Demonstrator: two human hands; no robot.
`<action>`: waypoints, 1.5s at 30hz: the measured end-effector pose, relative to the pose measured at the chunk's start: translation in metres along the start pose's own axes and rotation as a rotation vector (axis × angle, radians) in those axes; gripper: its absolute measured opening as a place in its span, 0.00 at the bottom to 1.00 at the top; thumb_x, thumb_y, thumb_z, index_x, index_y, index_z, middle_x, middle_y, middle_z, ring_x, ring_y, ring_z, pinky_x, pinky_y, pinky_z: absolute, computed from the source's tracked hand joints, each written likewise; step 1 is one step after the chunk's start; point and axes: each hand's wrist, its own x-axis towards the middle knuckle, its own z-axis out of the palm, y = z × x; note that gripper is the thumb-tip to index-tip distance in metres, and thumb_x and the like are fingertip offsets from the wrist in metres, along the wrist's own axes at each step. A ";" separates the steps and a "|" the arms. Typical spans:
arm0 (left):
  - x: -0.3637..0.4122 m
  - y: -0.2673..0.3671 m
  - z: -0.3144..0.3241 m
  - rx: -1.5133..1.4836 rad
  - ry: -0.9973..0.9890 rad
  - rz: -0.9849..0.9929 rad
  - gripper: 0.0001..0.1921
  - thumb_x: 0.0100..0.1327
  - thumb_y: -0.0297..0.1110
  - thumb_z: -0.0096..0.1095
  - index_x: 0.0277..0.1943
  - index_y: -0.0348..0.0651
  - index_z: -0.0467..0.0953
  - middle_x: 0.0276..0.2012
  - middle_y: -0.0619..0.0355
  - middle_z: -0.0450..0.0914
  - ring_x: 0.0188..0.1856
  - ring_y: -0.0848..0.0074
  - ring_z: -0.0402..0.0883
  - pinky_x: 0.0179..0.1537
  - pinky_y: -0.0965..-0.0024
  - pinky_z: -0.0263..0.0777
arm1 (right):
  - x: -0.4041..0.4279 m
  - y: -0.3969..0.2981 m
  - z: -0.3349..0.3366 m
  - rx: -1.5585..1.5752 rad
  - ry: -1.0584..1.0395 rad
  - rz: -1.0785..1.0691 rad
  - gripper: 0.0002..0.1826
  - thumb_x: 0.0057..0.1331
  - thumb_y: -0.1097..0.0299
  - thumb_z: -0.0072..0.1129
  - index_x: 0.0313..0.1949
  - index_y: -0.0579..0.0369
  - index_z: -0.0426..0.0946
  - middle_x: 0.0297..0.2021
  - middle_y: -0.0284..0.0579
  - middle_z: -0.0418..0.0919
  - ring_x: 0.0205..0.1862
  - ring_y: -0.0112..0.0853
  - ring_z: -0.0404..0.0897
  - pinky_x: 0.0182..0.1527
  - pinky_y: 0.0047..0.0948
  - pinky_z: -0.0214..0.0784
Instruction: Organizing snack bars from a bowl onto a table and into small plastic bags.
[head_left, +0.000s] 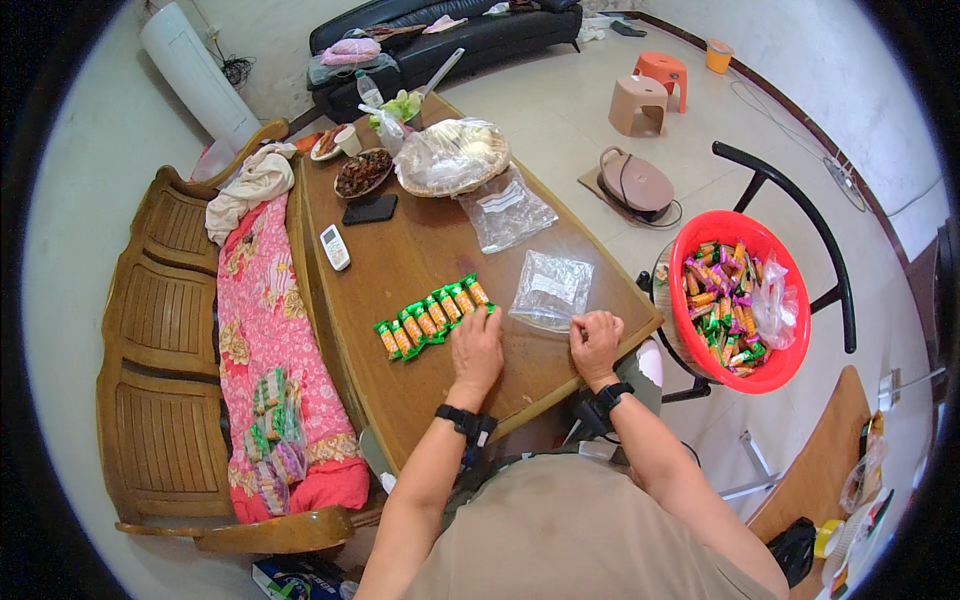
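Note:
A row of several green-and-orange wrapped snacks (427, 319) lies side by side on the wooden table (390, 247). My left hand (478, 346) is at the row's right end, its fingertips by the last packet; whether it grips that packet is hidden. Right of the row lies a clear plastic zip bag (553, 289), flat, with a white label. My right hand (596, 341) has curled fingers at the bag's lower right corner; a hold on the edge cannot be made out. A red plastic basin (802, 300) with many wrapped snacks (724, 300) and a crumpled plastic bag stands on a chair at the right.
Another clear bag (510, 214), a covered wicker basket (450, 157), a black phone (370, 210), a white remote control (334, 247) and dishes of food (363, 172) occupy the table's far part. Filled snack bags (276, 427) lie on the wooden bench at left.

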 end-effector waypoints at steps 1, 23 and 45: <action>0.006 -0.004 0.000 0.084 -0.017 -0.041 0.21 0.52 0.26 0.60 0.52 0.45 0.73 0.49 0.53 0.72 0.52 0.61 0.69 0.51 0.59 0.61 | -0.001 0.001 0.000 0.001 -0.028 0.015 0.07 0.52 0.72 0.61 0.29 0.49 0.72 0.27 0.37 0.71 0.36 0.34 0.72 0.47 0.34 0.56; 0.014 -0.017 0.005 0.150 -0.051 0.067 0.06 0.56 0.27 0.55 0.36 0.43 0.76 0.46 0.55 0.77 0.46 0.66 0.75 0.47 0.63 0.61 | 0.002 -0.003 -0.001 0.047 -0.046 0.047 0.05 0.55 0.71 0.59 0.30 0.49 0.72 0.28 0.38 0.70 0.37 0.35 0.72 0.50 0.37 0.55; 0.001 0.034 -0.002 -0.114 0.020 0.428 0.12 0.53 0.29 0.58 0.42 0.47 0.77 0.41 0.61 0.77 0.44 0.71 0.77 0.43 0.65 0.66 | -0.001 0.000 0.002 0.092 -0.102 -0.064 0.05 0.53 0.71 0.61 0.30 0.49 0.74 0.28 0.37 0.72 0.37 0.35 0.73 0.50 0.39 0.58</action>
